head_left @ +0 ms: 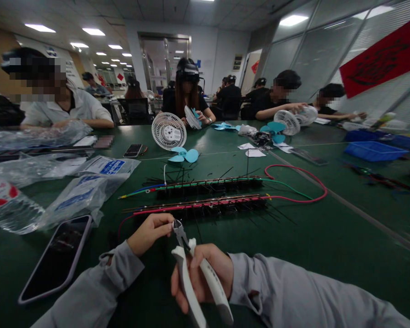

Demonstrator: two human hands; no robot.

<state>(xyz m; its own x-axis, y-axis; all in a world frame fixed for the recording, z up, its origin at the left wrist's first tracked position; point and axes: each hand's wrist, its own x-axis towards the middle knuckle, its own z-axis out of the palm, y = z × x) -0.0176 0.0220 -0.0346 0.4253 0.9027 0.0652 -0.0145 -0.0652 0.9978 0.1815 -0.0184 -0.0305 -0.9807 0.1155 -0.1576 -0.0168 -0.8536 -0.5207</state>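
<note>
My right hand [208, 273] is wrapped round white-handled cutting pliers [187, 269], whose metal jaws point up and away. Close to the jaws, my left hand [153, 231] is closed in a pinch; what its fingertips hold is hidden or too small to name. Just beyond both hands lies a wire bundle with a thick red wire [191, 206] along it and many black tie ends sticking out. Behind it is a second bundle with a green wire [208, 182], also bristling with black ends. A red cable loops out at the right.
A phone [58, 259] and plastic bags [95, 182] lie at the left, with a water bottle [10, 205]. Fan blades [183, 155] and a white fan grille [169, 131] stand beyond the bundles. Blue trays [376, 151] are at the right. People sit across the green table [294, 237].
</note>
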